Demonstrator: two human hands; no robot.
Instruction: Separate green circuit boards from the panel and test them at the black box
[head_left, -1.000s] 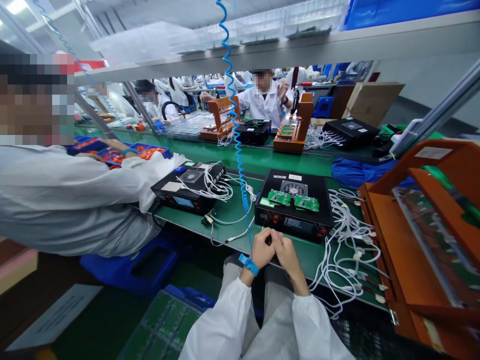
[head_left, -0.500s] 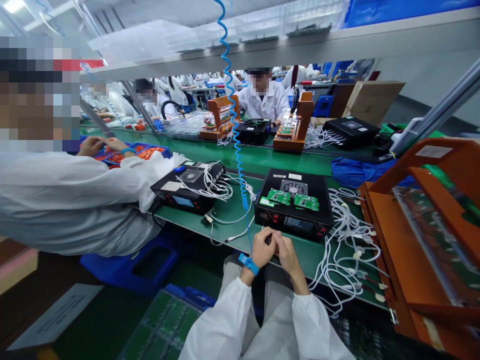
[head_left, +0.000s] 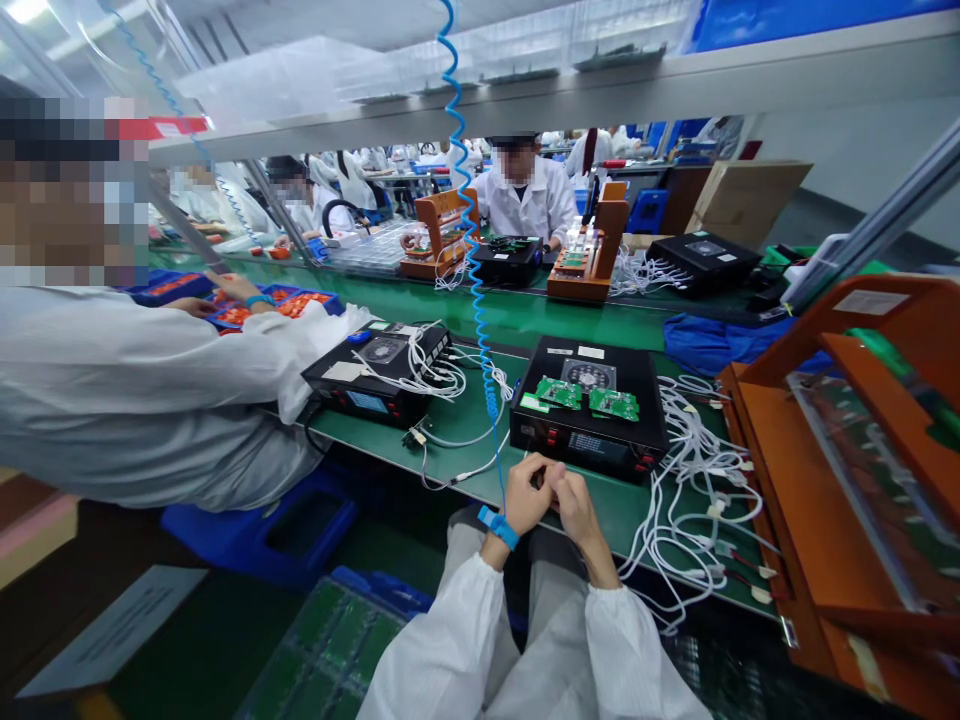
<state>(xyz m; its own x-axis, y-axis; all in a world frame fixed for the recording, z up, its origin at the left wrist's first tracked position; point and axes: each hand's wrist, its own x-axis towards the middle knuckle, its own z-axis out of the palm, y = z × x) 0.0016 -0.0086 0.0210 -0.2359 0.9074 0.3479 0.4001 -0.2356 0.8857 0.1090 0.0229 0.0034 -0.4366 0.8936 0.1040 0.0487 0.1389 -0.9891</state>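
My left hand and my right hand meet at the green bench's front edge, fingers curled and fingertips touching. Whether anything small is between them is hidden. Around my left wrist is a blue wrist strap, tied to a coiled blue cord hanging from above. Just beyond my hands stands a black tester box with a small display and red buttons. Two green circuit boards lie on its top, the left board and the right board.
White cables tangle to the right, beside an orange test fixture. Another black box with cables sits left, near a co-worker's sleeve. A small connector board lies at the edge. Across the bench, another person sits between orange fixtures.
My hands stay in almost the same place and pose. At the left, the co-worker's hands have moved apart over the bins of orange parts, and the co-worker's head has shifted slightly lower.
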